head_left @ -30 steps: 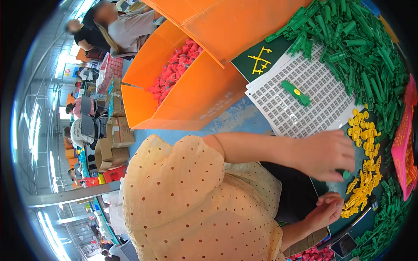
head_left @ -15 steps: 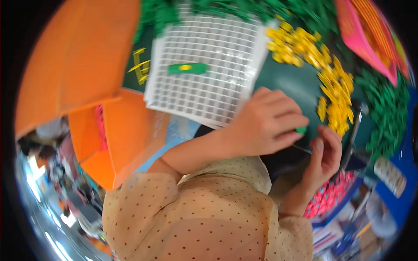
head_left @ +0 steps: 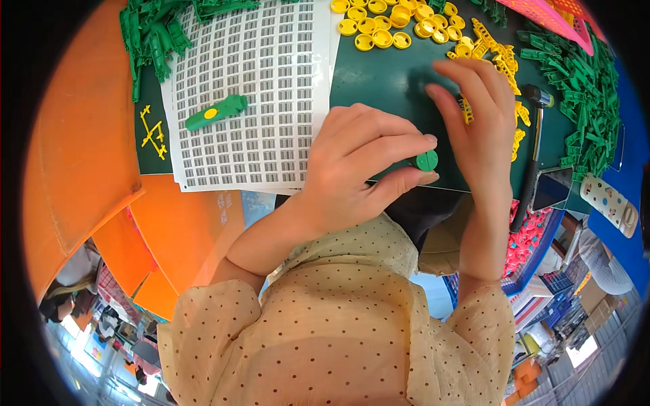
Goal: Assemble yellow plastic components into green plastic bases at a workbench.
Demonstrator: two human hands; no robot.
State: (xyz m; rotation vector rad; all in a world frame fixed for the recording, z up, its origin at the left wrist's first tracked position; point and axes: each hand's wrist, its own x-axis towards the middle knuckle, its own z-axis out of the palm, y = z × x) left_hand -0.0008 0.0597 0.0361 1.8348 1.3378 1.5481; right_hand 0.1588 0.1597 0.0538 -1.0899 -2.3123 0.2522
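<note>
My left hand (head_left: pixel 362 166) pinches a green plastic piece (head_left: pixel 427 161) between thumb and fingers; its round, lined end faces right and the rest is hidden in the hand. My right hand (head_left: pixel 482 118) is raised beside it, thumb and fingers apart with nothing between them. Behind and partly under that hand lie narrow yellow plastic pieces (head_left: pixel 500 59). Farther back is a scatter of round yellow caps (head_left: pixel 383 38). To the left, a green handle-like part with a yellow oval (head_left: pixel 217 113) rests on white sheets of small printed labels (head_left: pixel 271 145).
Green parts lie heaped at the back left (head_left: pixel 154 40) and far right (head_left: pixel 575 101). A black-handled hammer (head_left: pixel 533 149) lies at the right, next to a phone (head_left: pixel 552 187) and a patterned pale case (head_left: pixel 609 205). Thin yellow sprues (head_left: pixel 154 133) lie near an orange panel (head_left: pixel 78 101).
My right hand has risen away from the table's near edge toward the yellow pieces, its fingers spreading. My left hand still pinches the green piece, slightly farther left. The whole view has shifted.
</note>
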